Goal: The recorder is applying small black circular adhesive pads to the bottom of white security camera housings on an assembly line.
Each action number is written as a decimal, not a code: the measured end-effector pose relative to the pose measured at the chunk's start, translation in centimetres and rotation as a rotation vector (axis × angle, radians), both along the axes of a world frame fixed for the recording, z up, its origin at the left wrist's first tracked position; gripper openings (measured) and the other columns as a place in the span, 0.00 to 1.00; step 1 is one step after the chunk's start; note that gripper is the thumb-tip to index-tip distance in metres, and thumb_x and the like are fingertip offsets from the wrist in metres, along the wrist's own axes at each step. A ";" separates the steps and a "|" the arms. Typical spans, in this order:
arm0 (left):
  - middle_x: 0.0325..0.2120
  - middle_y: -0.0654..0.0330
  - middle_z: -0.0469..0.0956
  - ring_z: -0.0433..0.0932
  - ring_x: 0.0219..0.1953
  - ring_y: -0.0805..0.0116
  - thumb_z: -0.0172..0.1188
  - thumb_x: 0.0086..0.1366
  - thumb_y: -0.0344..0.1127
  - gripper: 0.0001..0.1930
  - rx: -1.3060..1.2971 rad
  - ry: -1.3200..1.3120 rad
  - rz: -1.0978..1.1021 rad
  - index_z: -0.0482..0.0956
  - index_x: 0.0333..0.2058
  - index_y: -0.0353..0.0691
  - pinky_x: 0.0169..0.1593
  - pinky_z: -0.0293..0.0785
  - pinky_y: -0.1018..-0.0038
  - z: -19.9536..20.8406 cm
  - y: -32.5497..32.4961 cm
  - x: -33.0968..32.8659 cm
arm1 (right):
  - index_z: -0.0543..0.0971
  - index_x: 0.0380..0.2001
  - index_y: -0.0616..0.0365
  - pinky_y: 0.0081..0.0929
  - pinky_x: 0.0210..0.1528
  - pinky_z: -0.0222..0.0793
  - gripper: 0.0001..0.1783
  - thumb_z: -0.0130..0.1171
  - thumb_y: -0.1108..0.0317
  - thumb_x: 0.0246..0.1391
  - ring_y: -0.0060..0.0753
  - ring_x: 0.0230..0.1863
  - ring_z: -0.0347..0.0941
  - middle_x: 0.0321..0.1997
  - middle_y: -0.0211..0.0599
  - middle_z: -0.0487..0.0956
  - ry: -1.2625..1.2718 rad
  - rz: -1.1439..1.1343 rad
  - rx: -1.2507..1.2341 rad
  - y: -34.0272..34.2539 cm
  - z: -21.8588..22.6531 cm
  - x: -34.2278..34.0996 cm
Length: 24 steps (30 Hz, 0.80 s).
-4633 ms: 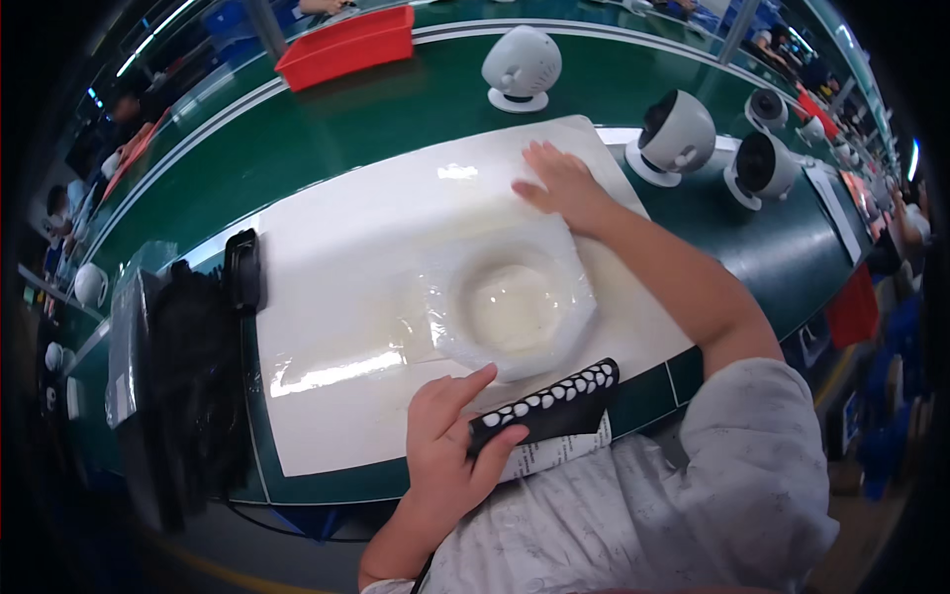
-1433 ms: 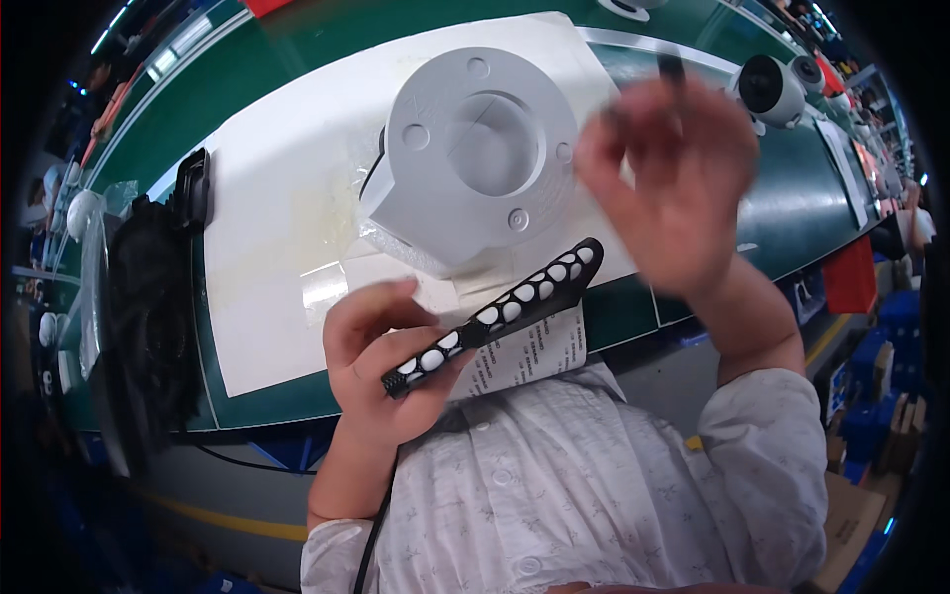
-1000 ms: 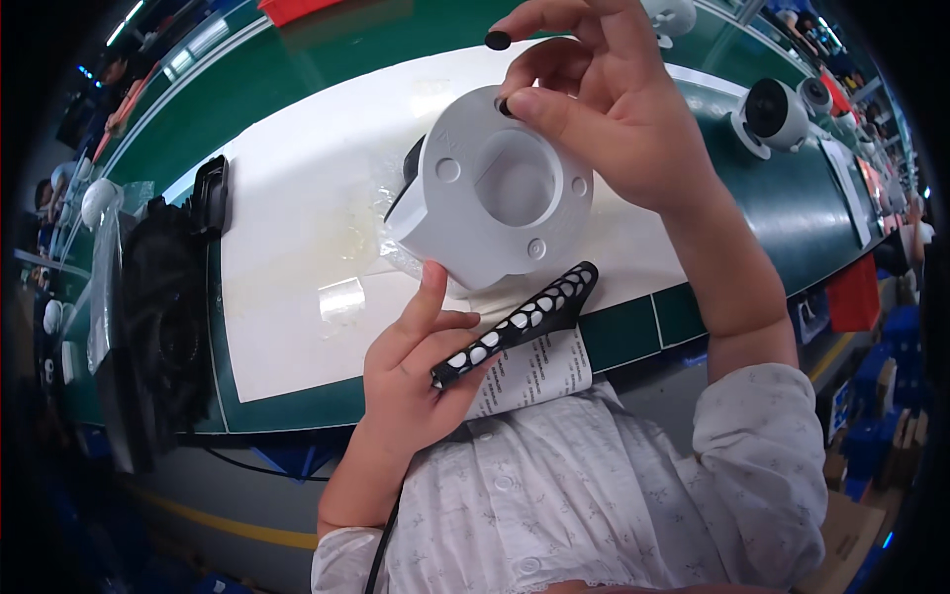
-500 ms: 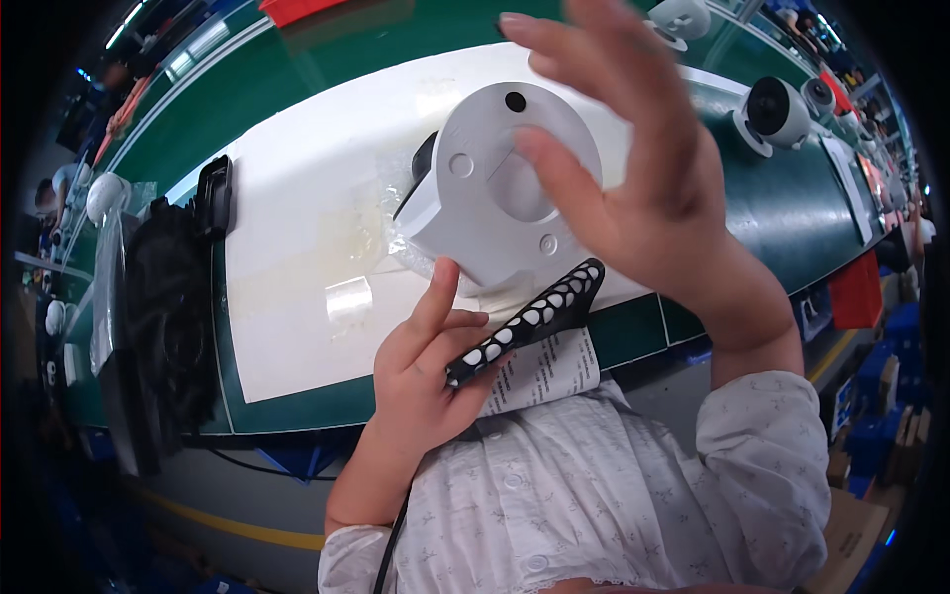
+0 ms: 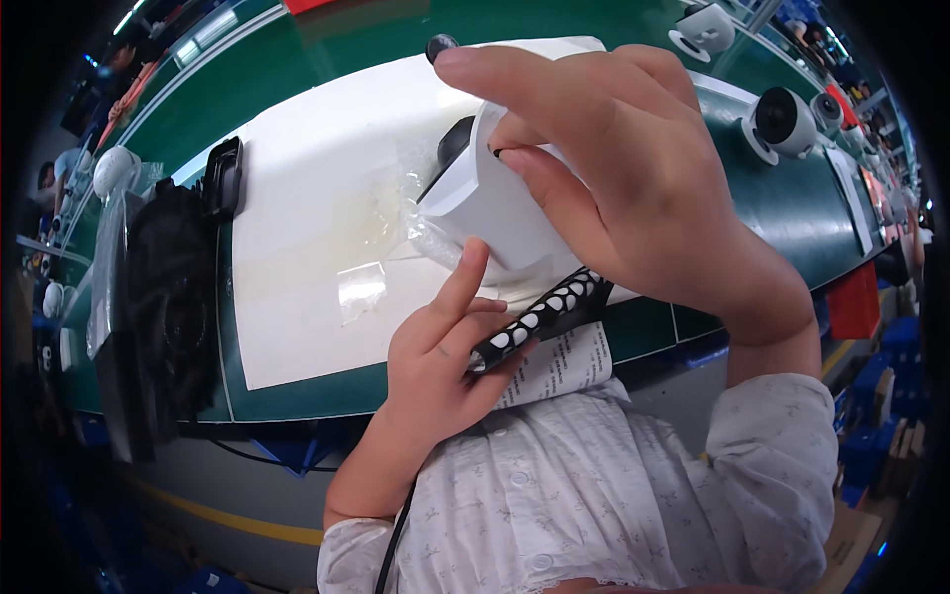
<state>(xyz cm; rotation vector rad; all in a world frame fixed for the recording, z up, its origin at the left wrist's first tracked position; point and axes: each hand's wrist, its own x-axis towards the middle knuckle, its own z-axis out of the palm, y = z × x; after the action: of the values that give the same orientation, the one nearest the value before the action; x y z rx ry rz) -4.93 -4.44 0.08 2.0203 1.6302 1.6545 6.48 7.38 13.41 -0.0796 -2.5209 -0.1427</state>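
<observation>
My left hand (image 5: pixel 435 356) grips a black sheet with rows of white round spots (image 5: pixel 534 319) at the near edge of the white board. Its index finger points up at a white security camera (image 5: pixel 485 213), which lies with its round base upward. My right hand (image 5: pixel 633 168) is over that base and hides most of it. A small black round pad (image 5: pixel 440 47) sits at the right index fingertip. The thumb and a bent finger close together at the base, with a small black pad (image 5: pixel 497 152) between them. Clear plastic film (image 5: pixel 421 213) is beside the camera.
The white board (image 5: pixel 307 247) covers part of a green bench. At left are a black tray (image 5: pixel 225 178), a black bag (image 5: pixel 168 297) and a white round camera (image 5: pixel 116 170). More cameras (image 5: pixel 782 124) stand at right, above a red bin (image 5: pixel 853 302). A printed paper sheet (image 5: pixel 569 366) hangs near my lap.
My right hand has come down onto the camera's base, and its thumb and a finger have closed. My left hand and the spotted sheet have stayed almost in place.
</observation>
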 end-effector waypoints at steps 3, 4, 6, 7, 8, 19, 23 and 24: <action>0.49 0.42 0.63 0.77 0.27 0.65 0.64 0.37 0.27 0.12 -0.005 -0.013 -0.003 0.72 0.23 0.34 0.28 0.71 0.77 -0.1 0.0 0.0 | 0.70 0.46 0.54 0.24 0.39 0.55 0.28 0.57 0.80 0.35 0.25 0.31 0.70 0.34 0.27 0.76 0.038 -0.023 0.035 -0.1 -0.3 0.2; 0.50 0.42 0.63 0.77 0.27 0.65 0.64 0.37 0.27 0.12 -0.005 -0.016 -0.006 0.72 0.23 0.34 0.28 0.71 0.77 -0.1 0.0 0.0 | 0.70 0.46 0.54 0.24 0.38 0.56 0.28 0.57 0.81 0.35 0.25 0.31 0.70 0.36 0.28 0.76 0.051 -0.010 0.053 0.0 -0.5 0.1; 0.50 0.43 0.63 0.76 0.26 0.65 0.64 0.36 0.27 0.12 -0.003 -0.014 -0.012 0.72 0.23 0.34 0.28 0.71 0.77 -0.1 0.0 0.0 | 0.70 0.45 0.55 0.24 0.37 0.57 0.28 0.57 0.81 0.34 0.26 0.31 0.70 0.38 0.28 0.76 0.075 0.020 0.088 0.4 -0.9 0.0; 0.50 0.43 0.63 0.76 0.26 0.65 0.64 0.36 0.27 0.12 -0.003 -0.011 -0.016 0.72 0.22 0.34 0.28 0.71 0.77 -0.1 0.0 -0.1 | 0.70 0.45 0.55 0.24 0.36 0.58 0.28 0.57 0.81 0.34 0.26 0.31 0.70 0.40 0.29 0.76 0.086 0.037 0.105 0.7 -1.2 -0.1; 0.50 0.43 0.63 0.76 0.26 0.65 0.64 0.36 0.27 0.12 -0.003 -0.013 -0.015 0.72 0.22 0.34 0.28 0.71 0.77 0.0 -0.1 -0.1 | 0.71 0.45 0.55 0.23 0.36 0.58 0.28 0.57 0.82 0.34 0.26 0.31 0.71 0.41 0.29 0.76 0.098 0.053 0.122 1.0 -1.5 -0.2; 0.50 0.44 0.62 0.74 0.23 0.64 0.63 0.37 0.28 0.10 -0.048 -0.010 -0.011 0.73 0.21 0.35 0.27 0.70 0.76 -0.1 -0.2 -0.1 | 0.73 0.41 0.56 0.23 0.35 0.60 0.25 0.56 0.82 0.33 0.27 0.32 0.70 0.38 0.31 0.76 0.144 0.110 0.111 2.2 -2.7 0.3; 0.51 0.44 0.62 0.74 0.24 0.64 0.63 0.36 0.28 0.10 -0.029 -0.012 -0.023 0.74 0.22 0.35 0.27 0.70 0.76 0.3 -0.1 0.2 | 0.72 0.43 0.57 0.26 0.39 0.62 0.25 0.55 0.82 0.35 0.32 0.41 0.71 0.40 0.32 0.76 0.072 0.055 0.075 0.7 -3.0 0.7; 0.51 0.44 0.62 0.75 0.24 0.63 0.63 0.36 0.27 0.10 -0.046 -0.019 -0.005 0.74 0.22 0.35 0.27 0.70 0.76 0.4 -0.2 0.2 | 0.72 0.43 0.57 0.26 0.39 0.62 0.25 0.55 0.82 0.35 0.32 0.41 0.71 0.40 0.32 0.76 0.074 0.057 0.071 0.4 -3.0 0.8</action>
<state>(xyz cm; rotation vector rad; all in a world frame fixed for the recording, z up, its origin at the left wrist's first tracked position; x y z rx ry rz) -4.76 -4.67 0.50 1.9795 1.6405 1.6144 7.25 7.80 10.44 0.0154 -2.4391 -0.2029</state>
